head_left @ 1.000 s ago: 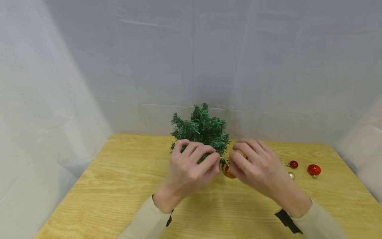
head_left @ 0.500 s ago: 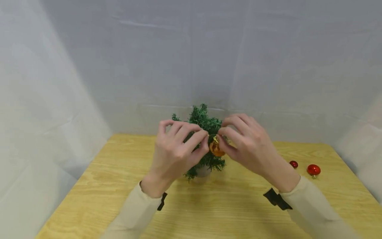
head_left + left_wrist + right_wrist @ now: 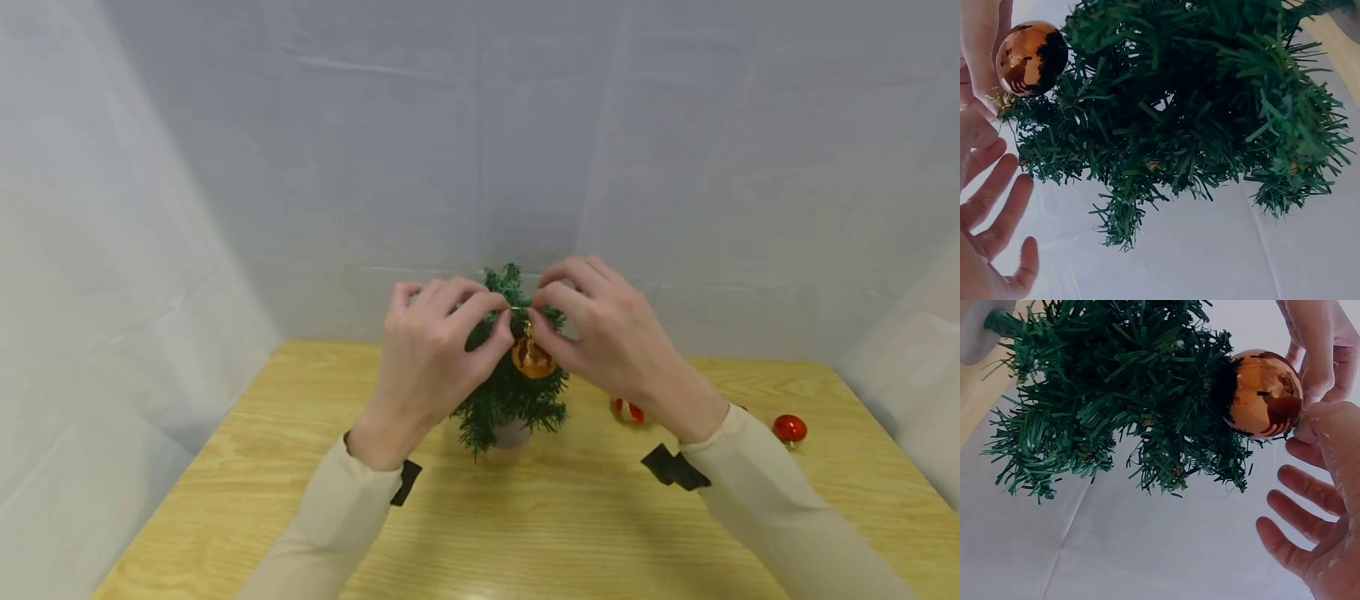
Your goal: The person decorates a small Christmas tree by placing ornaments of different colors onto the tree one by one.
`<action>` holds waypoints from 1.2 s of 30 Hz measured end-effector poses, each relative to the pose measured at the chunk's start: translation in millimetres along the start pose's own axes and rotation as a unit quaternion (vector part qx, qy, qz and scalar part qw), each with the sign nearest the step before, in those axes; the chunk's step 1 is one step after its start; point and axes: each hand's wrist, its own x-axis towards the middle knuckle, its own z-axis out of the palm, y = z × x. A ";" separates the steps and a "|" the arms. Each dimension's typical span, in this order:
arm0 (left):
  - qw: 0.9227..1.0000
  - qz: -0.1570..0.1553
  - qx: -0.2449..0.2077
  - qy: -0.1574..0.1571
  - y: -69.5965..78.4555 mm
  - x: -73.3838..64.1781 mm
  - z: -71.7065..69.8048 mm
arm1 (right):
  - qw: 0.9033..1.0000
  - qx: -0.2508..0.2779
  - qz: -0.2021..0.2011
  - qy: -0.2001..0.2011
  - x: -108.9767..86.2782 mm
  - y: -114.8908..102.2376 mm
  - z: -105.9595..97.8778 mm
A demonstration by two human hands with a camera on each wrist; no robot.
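A shiny orange bauble [image 3: 534, 358] hangs in front of the upper part of a small green artificial Christmas tree [image 3: 513, 400]. My left hand [image 3: 438, 350] and right hand [image 3: 607, 333] pinch its thin gold string [image 3: 519, 308] from either side, between thumb and forefinger, and the string is stretched across the short gap. In the right wrist view the bauble [image 3: 1265, 394] touches or nearly touches the branch tips, with the right thumb at its cap. The left wrist view has the same bauble [image 3: 1034, 59] at the tree's edge. Whether the string goes round a branch cannot be told.
The tree's pale pot [image 3: 510, 440] stands on a wooden table [image 3: 262, 450]. To the right lie a red-and-gold ornament [image 3: 628, 410], partly behind my right arm, and a red bauble [image 3: 790, 428]. A pale sheet [image 3: 480, 167] hangs close behind.
Both hands have risen and moved left with the orange bauble, from the tree's lower right to in front of its upper part. The red-and-gold ornament has come into view beneath the right arm.
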 end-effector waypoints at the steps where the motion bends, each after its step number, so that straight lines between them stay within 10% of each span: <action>1: 1.000 -0.004 -0.001 -0.005 -0.1 0.7 -0.1 | 1.000 0.002 0.004 -0.004 0.7 0.0 0.1; 17: 0.993 -0.067 -0.026 -0.095 4.1 1.2 2.7 | 0.990 0.056 0.076 -0.108 0.2 -2.2 0.1; 36: 0.995 -0.052 -0.054 -0.072 0.7 -16.2 4.3 | 0.985 0.088 0.114 -0.090 -14.2 -11.4 7.0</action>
